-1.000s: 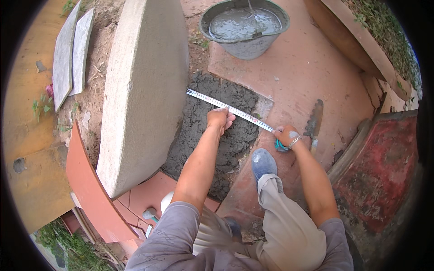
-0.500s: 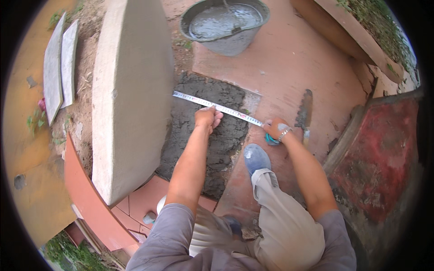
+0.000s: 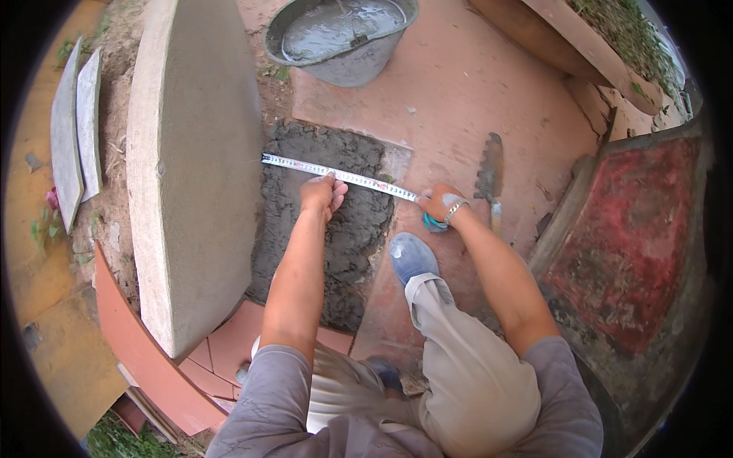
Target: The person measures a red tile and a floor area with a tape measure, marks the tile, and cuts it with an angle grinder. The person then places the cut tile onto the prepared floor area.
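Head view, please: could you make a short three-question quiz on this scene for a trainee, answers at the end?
1. True or false: the tape stretches across the dark mortar.

2. Which hand is at the turquoise case?
A) left
B) right hand
C) neither

3. Fill in: the toothed blade lies to the ____ of the right hand.

Key: 1. True; 2. B; 3. right
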A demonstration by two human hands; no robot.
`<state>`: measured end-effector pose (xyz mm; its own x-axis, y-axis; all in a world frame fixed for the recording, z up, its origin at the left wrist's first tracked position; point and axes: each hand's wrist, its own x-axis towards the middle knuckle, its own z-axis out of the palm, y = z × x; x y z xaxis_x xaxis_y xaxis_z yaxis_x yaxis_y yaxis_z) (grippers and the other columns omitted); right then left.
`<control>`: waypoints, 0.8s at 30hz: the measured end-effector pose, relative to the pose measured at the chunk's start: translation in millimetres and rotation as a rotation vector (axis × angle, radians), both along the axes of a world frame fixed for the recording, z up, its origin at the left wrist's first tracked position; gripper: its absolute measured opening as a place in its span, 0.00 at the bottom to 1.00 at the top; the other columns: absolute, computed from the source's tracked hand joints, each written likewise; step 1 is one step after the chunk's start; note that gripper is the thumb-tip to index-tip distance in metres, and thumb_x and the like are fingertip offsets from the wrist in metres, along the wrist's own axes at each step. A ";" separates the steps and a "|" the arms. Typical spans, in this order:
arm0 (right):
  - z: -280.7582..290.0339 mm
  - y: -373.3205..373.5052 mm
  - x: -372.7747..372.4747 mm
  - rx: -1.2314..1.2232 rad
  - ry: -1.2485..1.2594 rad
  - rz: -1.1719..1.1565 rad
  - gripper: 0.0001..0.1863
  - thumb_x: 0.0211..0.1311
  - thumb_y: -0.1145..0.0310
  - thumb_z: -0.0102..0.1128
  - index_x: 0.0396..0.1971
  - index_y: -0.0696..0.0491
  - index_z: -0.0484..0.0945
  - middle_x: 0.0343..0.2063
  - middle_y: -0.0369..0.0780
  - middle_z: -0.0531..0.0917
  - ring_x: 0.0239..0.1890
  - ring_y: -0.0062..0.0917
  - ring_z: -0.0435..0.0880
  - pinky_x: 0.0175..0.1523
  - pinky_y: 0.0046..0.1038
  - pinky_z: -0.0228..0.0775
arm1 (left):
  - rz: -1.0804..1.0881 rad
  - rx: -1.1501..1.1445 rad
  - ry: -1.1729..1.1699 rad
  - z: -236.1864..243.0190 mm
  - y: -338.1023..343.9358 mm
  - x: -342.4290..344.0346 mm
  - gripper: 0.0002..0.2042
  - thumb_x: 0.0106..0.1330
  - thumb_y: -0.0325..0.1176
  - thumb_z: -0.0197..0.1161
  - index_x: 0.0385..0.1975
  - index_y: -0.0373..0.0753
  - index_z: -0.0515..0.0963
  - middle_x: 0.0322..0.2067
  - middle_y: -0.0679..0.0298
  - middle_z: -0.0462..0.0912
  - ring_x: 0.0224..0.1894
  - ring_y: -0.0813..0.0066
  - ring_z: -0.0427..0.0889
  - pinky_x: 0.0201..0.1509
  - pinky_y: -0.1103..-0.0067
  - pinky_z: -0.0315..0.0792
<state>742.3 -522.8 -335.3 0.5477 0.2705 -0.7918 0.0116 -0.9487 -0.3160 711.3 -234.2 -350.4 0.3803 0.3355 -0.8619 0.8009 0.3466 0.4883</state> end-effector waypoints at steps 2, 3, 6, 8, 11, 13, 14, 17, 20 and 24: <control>-1.8 -0.7 -0.4 0.004 -0.009 -0.017 0.21 0.71 0.50 0.52 0.48 0.47 0.87 0.49 0.49 0.86 0.52 0.47 0.84 0.60 0.44 0.74 | 0.009 -0.001 0.004 0.1 0.2 0.6 0.09 0.78 0.36 0.57 0.46 0.38 0.78 0.34 0.67 0.86 0.30 0.82 0.86 0.25 0.86 0.78; -3.3 -1.4 -0.7 0.010 -0.011 -0.025 0.21 0.71 0.50 0.53 0.48 0.47 0.87 0.48 0.49 0.86 0.52 0.47 0.84 0.60 0.44 0.74 | 0.013 0.004 0.006 0.1 0.0 0.7 0.09 0.78 0.36 0.58 0.45 0.39 0.79 0.33 0.68 0.86 0.30 0.82 0.86 0.25 0.86 0.78; -9.8 -2.9 -2.1 0.019 -0.007 -0.073 0.20 0.70 0.50 0.55 0.47 0.48 0.87 0.48 0.49 0.87 0.51 0.47 0.85 0.59 0.44 0.75 | 0.015 0.009 0.003 0.4 -0.7 0.2 0.09 0.78 0.36 0.58 0.45 0.38 0.79 0.33 0.67 0.86 0.30 0.82 0.86 0.25 0.86 0.78; -13.9 -3.7 -2.9 0.028 -0.022 -0.064 0.20 0.69 0.51 0.56 0.47 0.48 0.87 0.47 0.49 0.87 0.51 0.47 0.85 0.58 0.44 0.75 | 0.014 0.009 0.001 0.6 -0.9 0.0 0.09 0.78 0.36 0.58 0.45 0.38 0.79 0.33 0.67 0.86 0.30 0.82 0.86 0.25 0.86 0.78; -16.6 -3.9 -3.8 0.067 -0.089 -0.046 0.19 0.68 0.49 0.57 0.43 0.45 0.88 0.40 0.50 0.87 0.45 0.49 0.86 0.53 0.45 0.76 | 0.018 0.015 -0.003 1.2 -0.6 -0.4 0.09 0.78 0.36 0.58 0.45 0.37 0.79 0.34 0.66 0.86 0.30 0.82 0.86 0.24 0.86 0.78; -16.0 -3.8 -3.2 0.068 -0.088 -0.035 0.18 0.68 0.49 0.57 0.43 0.45 0.89 0.40 0.50 0.87 0.45 0.48 0.86 0.54 0.44 0.76 | 0.022 0.018 -0.003 1.8 -0.2 -0.7 0.09 0.78 0.36 0.58 0.45 0.37 0.78 0.34 0.66 0.86 0.30 0.82 0.86 0.24 0.86 0.78; -15.1 -3.9 -2.6 0.052 -0.057 -0.030 0.18 0.68 0.50 0.56 0.44 0.45 0.89 0.43 0.49 0.87 0.48 0.47 0.86 0.56 0.44 0.76 | 0.024 0.020 -0.002 2.1 -0.1 -1.0 0.09 0.78 0.36 0.58 0.45 0.37 0.78 0.34 0.66 0.86 0.30 0.81 0.86 0.24 0.86 0.78; -12.1 -3.7 -1.5 0.040 -0.031 -0.030 0.19 0.69 0.51 0.55 0.46 0.45 0.88 0.47 0.48 0.87 0.51 0.46 0.85 0.59 0.42 0.75 | 0.035 0.021 -0.010 3.6 -0.4 -1.8 0.09 0.78 0.36 0.58 0.45 0.36 0.78 0.34 0.66 0.85 0.30 0.81 0.86 0.24 0.86 0.78; -11.2 -2.9 -1.6 0.040 -0.027 -0.043 0.19 0.69 0.51 0.55 0.46 0.46 0.88 0.46 0.49 0.87 0.51 0.46 0.85 0.59 0.42 0.75 | 0.035 0.031 -0.018 6.2 -1.3 -3.0 0.11 0.78 0.36 0.57 0.47 0.34 0.79 0.35 0.64 0.86 0.30 0.81 0.86 0.24 0.86 0.78; -12.5 -3.0 -1.7 0.040 -0.026 -0.040 0.19 0.69 0.51 0.55 0.46 0.46 0.88 0.46 0.49 0.87 0.50 0.46 0.85 0.58 0.43 0.75 | 0.062 0.023 -0.031 10.1 -8.8 -8.3 0.10 0.77 0.38 0.59 0.40 0.38 0.80 0.31 0.67 0.85 0.28 0.81 0.86 0.24 0.85 0.77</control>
